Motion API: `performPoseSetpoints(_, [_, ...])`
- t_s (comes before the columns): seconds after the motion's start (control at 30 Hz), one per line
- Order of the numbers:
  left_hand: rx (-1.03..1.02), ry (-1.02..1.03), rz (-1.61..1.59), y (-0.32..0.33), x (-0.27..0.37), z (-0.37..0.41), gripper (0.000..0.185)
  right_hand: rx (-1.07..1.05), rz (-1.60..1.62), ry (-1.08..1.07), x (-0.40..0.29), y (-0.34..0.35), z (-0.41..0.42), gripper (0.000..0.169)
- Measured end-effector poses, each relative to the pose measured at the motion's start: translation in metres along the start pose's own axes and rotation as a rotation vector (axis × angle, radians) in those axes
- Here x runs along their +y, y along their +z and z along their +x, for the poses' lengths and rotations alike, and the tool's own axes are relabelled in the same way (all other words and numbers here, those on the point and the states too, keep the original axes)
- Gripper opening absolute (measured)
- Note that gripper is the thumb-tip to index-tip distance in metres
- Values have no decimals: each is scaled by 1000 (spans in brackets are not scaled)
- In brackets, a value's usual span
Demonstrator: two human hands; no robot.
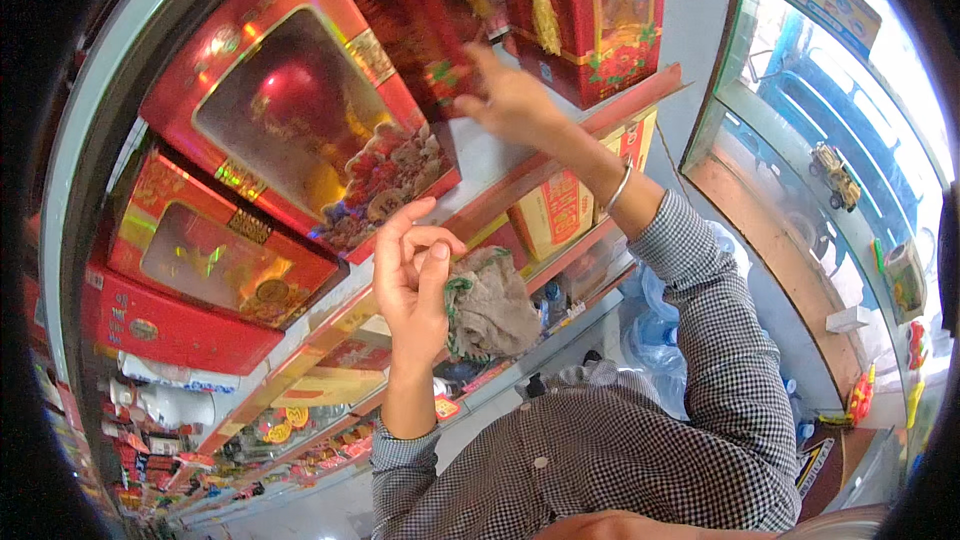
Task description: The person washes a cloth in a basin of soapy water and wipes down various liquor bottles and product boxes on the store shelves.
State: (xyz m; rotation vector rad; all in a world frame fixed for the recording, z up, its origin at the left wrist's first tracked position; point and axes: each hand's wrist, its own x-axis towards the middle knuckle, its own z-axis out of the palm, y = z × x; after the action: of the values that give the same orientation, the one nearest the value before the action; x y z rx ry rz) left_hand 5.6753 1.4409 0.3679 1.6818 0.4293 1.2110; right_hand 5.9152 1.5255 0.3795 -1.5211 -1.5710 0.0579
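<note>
My left hand (412, 285) is raised in front of the shelf with its fingers curled, and a crumpled grey-beige cloth with green edging (495, 307) hangs from it on the right. My right hand (510, 97), with a metal bangle on the wrist, reaches onto the upper shelf. Its thumb and fingers are spread around the lower right corner of a dark red gift box (405, 15); hand and box are both blurred. Left of that box stands a large red box with a clear window (285, 112). On the right is a red box with a gold tassel (547, 15).
A smaller red windowed box (225, 255) and a flat red box (180, 322) stand farther left. Lower shelves hold yellow-and-red cartons (555, 214) and small goods. Large clear plastic bottles (656, 337) stand below right. A glass window with a toy vehicle (835, 176) is at the right.
</note>
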Motion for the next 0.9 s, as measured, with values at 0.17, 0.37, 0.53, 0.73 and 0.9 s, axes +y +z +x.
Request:
performPoseSetpoints(0.17, [13, 88, 177, 9, -16, 17, 27, -81, -16, -73, 13, 28, 1, 102])
performPoseSetpoints(0.37, [14, 58, 192, -9, -30, 25, 15, -48, -1, 103, 11, 29, 51, 138])
performPoseSetpoints(0.53, [-32, 29, 159, -6, -25, 29, 12, -24, 55, 51, 40, 27, 76, 126])
performPoseSetpoints(0.73, [-33, -20, 126, -4, -24, 34, 13, -162, 205, -28, 45, 25, 68, 85])
performPoseSetpoints(0.9, [-39, -34, 117, 0, -23, 38, 13, -312, 512, -11, 37, 32, 69, 71])
